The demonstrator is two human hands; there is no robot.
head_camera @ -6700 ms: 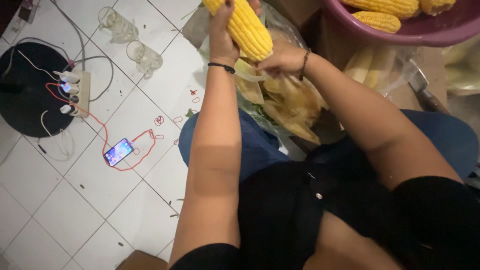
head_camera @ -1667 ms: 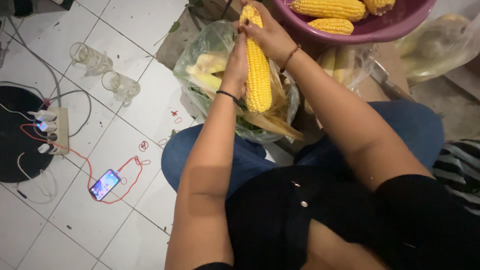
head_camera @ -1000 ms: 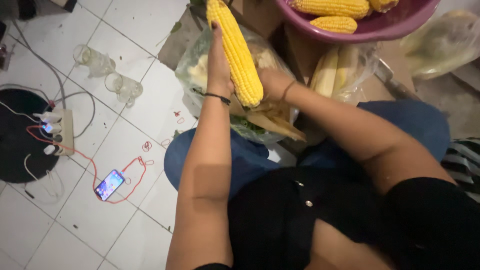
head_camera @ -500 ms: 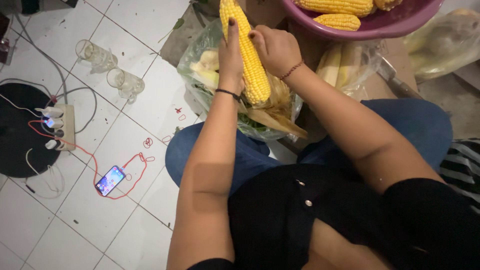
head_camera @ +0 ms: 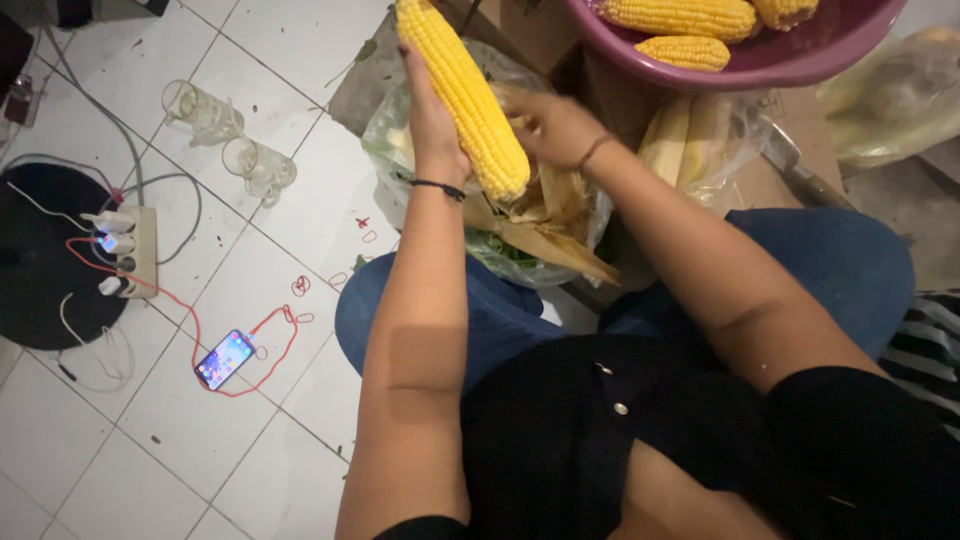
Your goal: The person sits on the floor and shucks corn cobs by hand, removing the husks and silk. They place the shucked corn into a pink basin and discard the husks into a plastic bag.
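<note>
My left hand (head_camera: 432, 130) grips a long yellow corn cob (head_camera: 465, 92) and holds it up at a slant, tip toward the top of the view. My right hand (head_camera: 548, 122) rests against the cob's lower right side, fingers at the pale husk leaves (head_camera: 545, 235) that hang from its base. Under both hands a clear plastic bag (head_camera: 385, 140) holds husks and green scraps. A purple basin (head_camera: 790, 55) with several peeled cobs (head_camera: 680, 18) sits at the top right.
Two glass mugs (head_camera: 230, 135) lie on the white tiled floor at the left. A power strip (head_camera: 125, 250) with chargers and a phone (head_camera: 225, 358) on a red cable lie further left. A second plastic bag of corn (head_camera: 700, 135) sits below the basin.
The cob has swung up and leftward in my left hand. My right hand has slid from the top of the cob down to the husk at its base.
</note>
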